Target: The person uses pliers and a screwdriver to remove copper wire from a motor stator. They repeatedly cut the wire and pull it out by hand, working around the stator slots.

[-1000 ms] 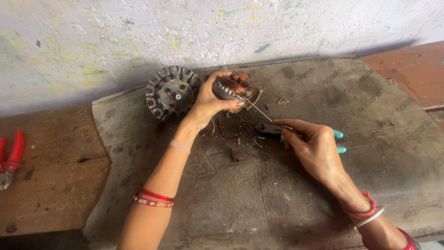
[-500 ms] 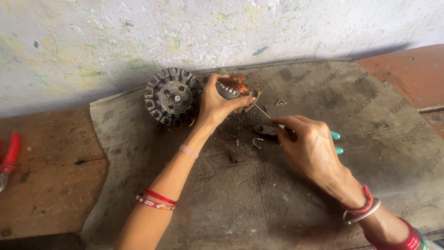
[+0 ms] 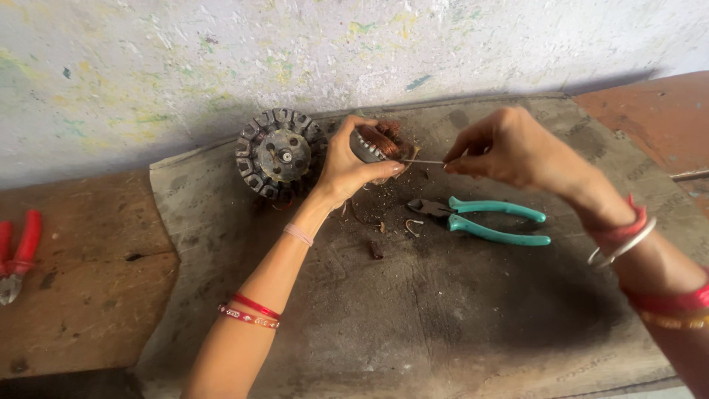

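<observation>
Copper-wound coil [image 3: 378, 142] sits in the left hand [image 3: 347, 168], raised just above the grey mat [image 3: 458, 318]; the fingers wrap round it from below and behind, with the thumb tip pressing at its lower right edge. A thin wire [image 3: 425, 161] runs out sideways from the coil to the right hand [image 3: 509, 151], whose thumb and forefinger are pinched tight on its far end while the other fingers curl loosely. The two hands are near each other, joined only by that wire. Just left of the coil, a round dark metal motor part [image 3: 279, 153] with slots around its rim lies on the mat, close behind the left wrist. Teal-handled pliers [image 3: 484, 219] lie on the mat below the right hand, untouched, among small scraps. Red-handled pliers [image 3: 16, 255] rest well apart on the wooden bench [image 3: 81, 295] at far left.
</observation>
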